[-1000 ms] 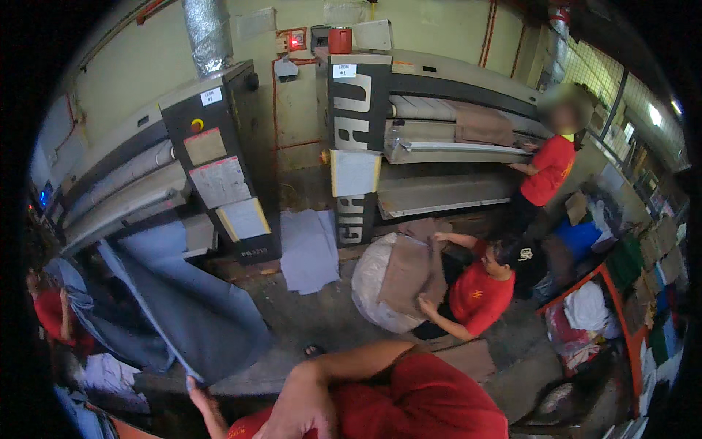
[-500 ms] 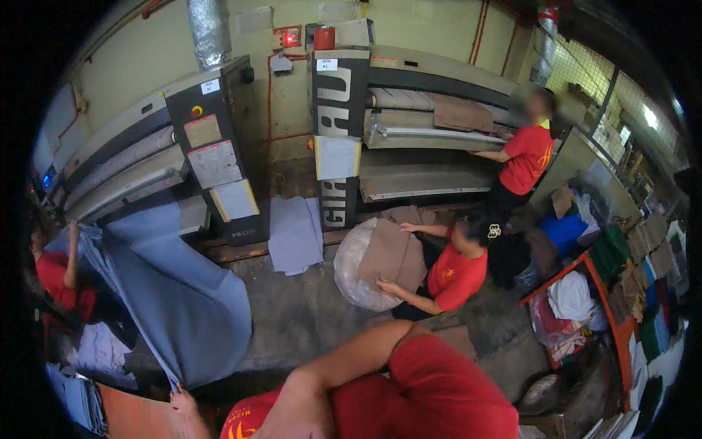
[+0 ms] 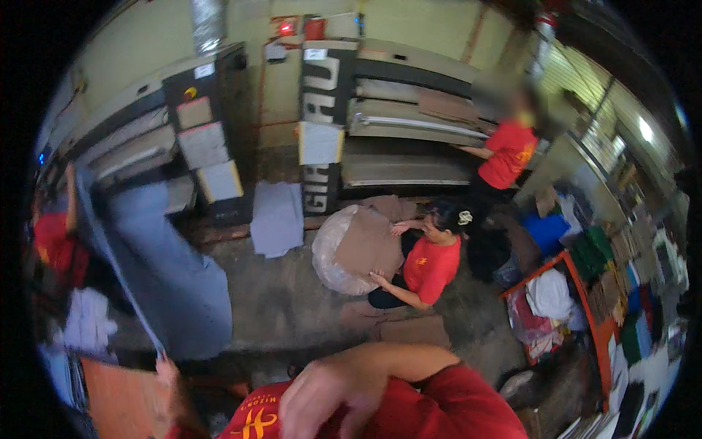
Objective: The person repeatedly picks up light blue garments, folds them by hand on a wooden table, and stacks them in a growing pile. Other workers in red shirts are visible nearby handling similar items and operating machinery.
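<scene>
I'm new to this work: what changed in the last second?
The far-left co-worker's arm rose, lifting that end of the blue cloth; its edge, sagging half a second ago, now runs straighter to the left hand. Nothing visible was taken or released. The left hand still holds the cloth; the right hand stays before the red shirt.

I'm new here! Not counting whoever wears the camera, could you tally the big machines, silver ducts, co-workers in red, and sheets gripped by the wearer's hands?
Big machines: 2
Silver ducts: 2
Co-workers in red: 3
Large blue sheet, in the left hand: 1
Total: 8
</scene>
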`<state>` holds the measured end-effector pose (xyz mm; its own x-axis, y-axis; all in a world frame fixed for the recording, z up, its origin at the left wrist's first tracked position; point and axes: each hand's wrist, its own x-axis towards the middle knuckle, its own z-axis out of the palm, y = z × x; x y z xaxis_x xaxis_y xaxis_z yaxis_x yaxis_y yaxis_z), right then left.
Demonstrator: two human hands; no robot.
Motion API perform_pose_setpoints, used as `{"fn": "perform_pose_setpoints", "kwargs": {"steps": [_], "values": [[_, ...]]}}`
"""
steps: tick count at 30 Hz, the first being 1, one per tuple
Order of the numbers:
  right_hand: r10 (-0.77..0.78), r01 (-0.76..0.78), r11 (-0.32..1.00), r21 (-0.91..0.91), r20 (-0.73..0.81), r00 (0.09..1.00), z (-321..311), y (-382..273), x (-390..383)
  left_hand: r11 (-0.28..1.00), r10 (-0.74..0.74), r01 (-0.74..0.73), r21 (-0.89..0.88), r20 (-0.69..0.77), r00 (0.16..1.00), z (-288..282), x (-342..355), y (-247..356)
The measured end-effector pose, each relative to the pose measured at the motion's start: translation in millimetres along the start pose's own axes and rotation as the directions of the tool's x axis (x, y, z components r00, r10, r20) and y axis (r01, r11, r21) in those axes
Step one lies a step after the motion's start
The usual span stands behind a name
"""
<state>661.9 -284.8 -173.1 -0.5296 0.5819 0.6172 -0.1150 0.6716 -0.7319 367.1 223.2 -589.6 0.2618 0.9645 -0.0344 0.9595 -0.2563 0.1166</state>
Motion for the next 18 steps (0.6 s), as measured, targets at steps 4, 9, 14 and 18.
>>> {"fn": "perform_pose_setpoints", "kwargs": {"steps": [4,9,14,18], "values": [[-0.176,0.174,0.984,-0.036,-0.344,0.922,18,-51,-24,0.981,-0.010,-0.003,-0.192,-0.068,0.998,8,2,-7],[-0.114,0.118,0.993,-0.013,-0.391,0.913,59,-67,-20,0.969,-0.197,0.172,-0.178,-0.138,0.971,-25,-16,18],[-0.043,0.063,0.997,0.045,-0.351,0.935,79,-49,-4,0.967,-0.203,0.185,-0.177,-0.086,0.975,-50,-29,37],[-0.011,0.041,0.995,0.094,-0.299,0.954,87,-33,13,0.955,-0.201,0.167,-0.247,-0.118,0.973,-53,-35,39]]}}
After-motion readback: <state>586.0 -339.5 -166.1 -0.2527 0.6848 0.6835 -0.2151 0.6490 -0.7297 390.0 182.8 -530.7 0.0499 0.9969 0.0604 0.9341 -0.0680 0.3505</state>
